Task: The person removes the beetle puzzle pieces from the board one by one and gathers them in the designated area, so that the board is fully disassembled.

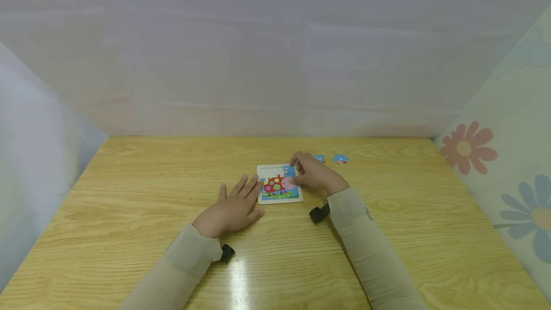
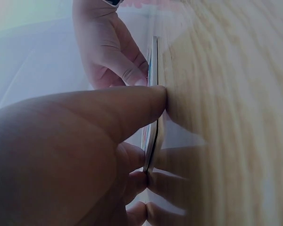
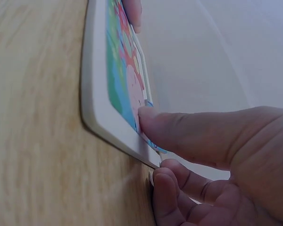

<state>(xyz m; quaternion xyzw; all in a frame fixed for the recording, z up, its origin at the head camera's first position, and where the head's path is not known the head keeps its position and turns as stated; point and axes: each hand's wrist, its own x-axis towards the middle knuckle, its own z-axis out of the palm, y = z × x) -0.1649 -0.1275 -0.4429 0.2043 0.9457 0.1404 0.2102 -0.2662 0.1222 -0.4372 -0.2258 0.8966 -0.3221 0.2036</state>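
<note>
A small jigsaw puzzle board [image 1: 281,201] with a pale rim lies flat on the table. Its picture is a red spotted bug with a pink face, and the upper left of the tray is bare. My left hand [image 1: 232,209] rests with spread, straight fingers against the board's left edge. At the upper right corner, my right hand [image 1: 316,173] holds a blue puzzle piece [image 1: 289,171] between thumb and fingers. In the right wrist view the thumb [image 3: 155,125] presses on the picture side, while the other fingers curl beside the rim; part of the piece is hidden.
Two loose blue and red puzzle pieces [image 1: 340,158] lie on the wooden table [image 1: 172,171] beyond my right hand. A pale cloth wall [image 1: 275,61] stands behind the table, and a flower-printed sheet [image 1: 516,157] hangs at the right.
</note>
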